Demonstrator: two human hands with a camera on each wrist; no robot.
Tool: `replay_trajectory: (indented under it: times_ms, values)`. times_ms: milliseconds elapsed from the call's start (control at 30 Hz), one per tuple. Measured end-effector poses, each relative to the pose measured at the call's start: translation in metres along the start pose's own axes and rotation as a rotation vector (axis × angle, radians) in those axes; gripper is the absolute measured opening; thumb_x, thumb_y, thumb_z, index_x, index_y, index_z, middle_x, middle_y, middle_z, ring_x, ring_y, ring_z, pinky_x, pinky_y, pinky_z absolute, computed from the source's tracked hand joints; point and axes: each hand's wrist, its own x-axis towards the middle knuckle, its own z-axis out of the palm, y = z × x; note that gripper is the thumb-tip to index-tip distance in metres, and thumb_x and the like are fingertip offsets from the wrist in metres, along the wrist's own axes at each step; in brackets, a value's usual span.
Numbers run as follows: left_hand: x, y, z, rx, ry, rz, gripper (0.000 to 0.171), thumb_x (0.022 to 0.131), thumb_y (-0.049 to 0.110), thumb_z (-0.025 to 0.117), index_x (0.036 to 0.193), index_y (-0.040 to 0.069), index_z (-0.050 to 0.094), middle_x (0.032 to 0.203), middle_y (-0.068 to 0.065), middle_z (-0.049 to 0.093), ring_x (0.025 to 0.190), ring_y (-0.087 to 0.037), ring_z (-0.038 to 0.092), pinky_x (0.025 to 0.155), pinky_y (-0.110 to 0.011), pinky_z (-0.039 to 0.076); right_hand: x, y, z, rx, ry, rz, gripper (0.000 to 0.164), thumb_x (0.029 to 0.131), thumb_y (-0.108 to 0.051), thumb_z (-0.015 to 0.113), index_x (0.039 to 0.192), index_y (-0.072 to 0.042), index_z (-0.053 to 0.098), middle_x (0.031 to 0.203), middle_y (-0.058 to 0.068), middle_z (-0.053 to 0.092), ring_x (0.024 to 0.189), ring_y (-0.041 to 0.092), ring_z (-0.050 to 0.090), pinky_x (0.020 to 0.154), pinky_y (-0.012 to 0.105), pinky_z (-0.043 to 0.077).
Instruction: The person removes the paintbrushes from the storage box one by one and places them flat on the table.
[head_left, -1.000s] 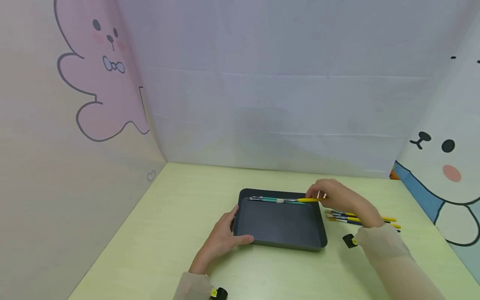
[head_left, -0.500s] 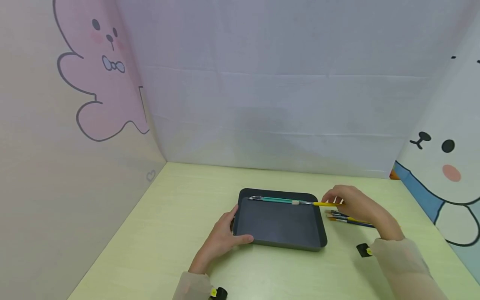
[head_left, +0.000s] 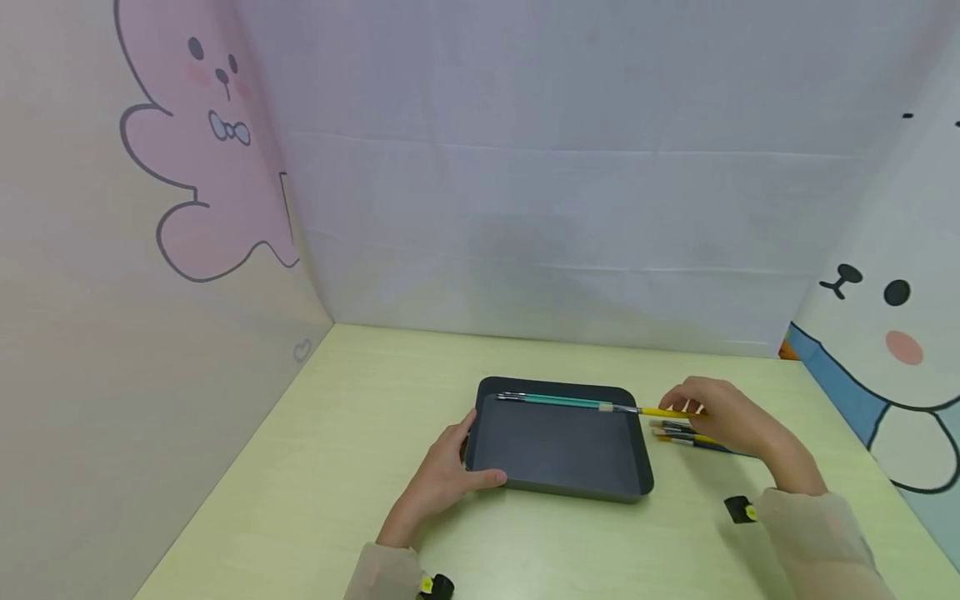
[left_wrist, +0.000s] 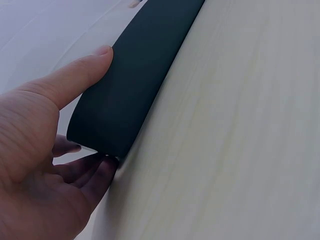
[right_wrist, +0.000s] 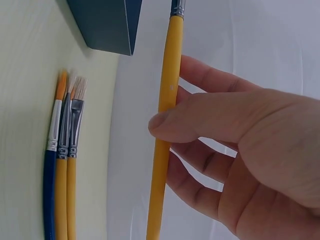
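My right hand [head_left: 738,421] pinches a yellow-handled paintbrush [right_wrist: 172,65] between thumb and fingers, at the right of the dark grey tray [head_left: 558,454]. The brush points left, its pale bristles over the tray near the right end of the teal-handled brushes [head_left: 558,401], which lie along the tray's far side. At the near left corner my left hand [head_left: 446,471] holds the tray, thumb on the near wall [left_wrist: 145,65] and fingers round the corner. Between the right hand and the table, more paintbrushes [right_wrist: 61,175] with yellow and blue handles lie side by side, partly hidden in the head view.
The tray stands on a pale yellow wooden table [head_left: 300,500]. White cloth [head_left: 525,208] hangs behind it. Panels with a pink cartoon animal [head_left: 210,167] on the left and a white one [head_left: 900,333] on the right close the sides.
My right hand has moved right and slightly nearer, carrying the yellow-handled paintbrush; its bristles have shifted from mid-tray toward the tray's right side. The left hand and tray keep their place.
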Motion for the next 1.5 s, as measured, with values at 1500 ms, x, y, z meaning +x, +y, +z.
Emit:
replay_trajectory:
  times_ms: [1500]
  values:
    - [0.002,0.003,0.001,0.006,-0.008,-0.015,0.119,0.080,0.046,0.094,0.171,0.015,0.024,0.165,-0.021,0.038,0.144,-0.039,0.048,0.113,-0.060,0.044,-0.029,0.034,-0.007,0.002,0.012,0.127,0.041,0.084,0.019,0.073,0.113,-0.010,0.078,0.101,-0.003,0.071,0.086,0.016,0.064,0.073,0.029,0.057]
